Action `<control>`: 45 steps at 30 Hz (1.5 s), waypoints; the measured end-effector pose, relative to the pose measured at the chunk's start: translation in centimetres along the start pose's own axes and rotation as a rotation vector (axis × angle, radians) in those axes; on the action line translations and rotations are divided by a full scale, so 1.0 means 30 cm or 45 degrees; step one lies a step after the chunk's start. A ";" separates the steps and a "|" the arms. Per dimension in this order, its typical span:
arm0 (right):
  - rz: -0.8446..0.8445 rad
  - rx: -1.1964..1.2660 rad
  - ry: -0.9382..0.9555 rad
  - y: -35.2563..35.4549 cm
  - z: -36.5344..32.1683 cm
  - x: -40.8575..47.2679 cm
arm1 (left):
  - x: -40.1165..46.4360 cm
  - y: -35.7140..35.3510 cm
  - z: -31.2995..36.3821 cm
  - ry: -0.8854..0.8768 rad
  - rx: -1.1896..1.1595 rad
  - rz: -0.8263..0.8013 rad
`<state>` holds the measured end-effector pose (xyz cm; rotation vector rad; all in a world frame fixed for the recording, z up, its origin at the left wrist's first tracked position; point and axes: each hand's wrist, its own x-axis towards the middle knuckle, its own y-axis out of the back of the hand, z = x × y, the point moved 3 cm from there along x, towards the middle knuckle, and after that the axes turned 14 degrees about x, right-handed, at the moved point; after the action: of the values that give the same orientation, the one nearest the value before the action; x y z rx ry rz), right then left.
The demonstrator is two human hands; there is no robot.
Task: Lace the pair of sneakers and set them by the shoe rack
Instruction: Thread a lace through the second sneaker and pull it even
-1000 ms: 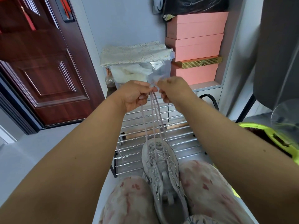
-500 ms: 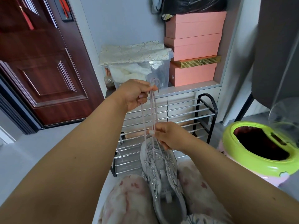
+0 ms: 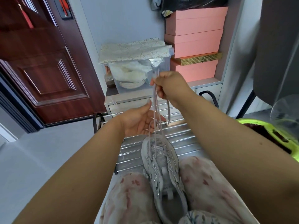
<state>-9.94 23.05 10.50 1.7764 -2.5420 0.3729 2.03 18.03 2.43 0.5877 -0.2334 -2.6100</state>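
Sneaker (image 3: pixel 161 165) wedged between my knees, frame centre. Right hand (image 3: pixel 171 84) grips laces (image 3: pixel 154 113) taut above; left hand (image 3: pixel 139 122) open, palm beside them.

No text can be read anywhere; the small white tag on the tongue of the grey mesh sneaker (image 3: pixel 159 157) carries print too blurred to make out.

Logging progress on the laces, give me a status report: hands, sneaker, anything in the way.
Right hand pinches lace ends, held high. Left hand open beside the strands. Sneaker between knees, toe toward rack. Nothing in the way.
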 end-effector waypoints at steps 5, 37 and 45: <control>0.014 -0.016 -0.161 -0.033 0.018 0.033 | -0.028 -0.019 -0.024 -0.181 0.030 0.009; -0.086 -0.215 -0.112 0.052 0.194 -0.217 | -0.100 -0.009 -0.042 -0.026 0.186 0.427; -0.080 -0.109 0.045 0.007 0.113 -0.128 | -0.155 -0.102 -0.060 -0.245 -0.165 0.274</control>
<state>-8.39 25.96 6.58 1.7976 -2.4331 0.2859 5.39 22.77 1.74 0.2519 -0.1754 -2.4488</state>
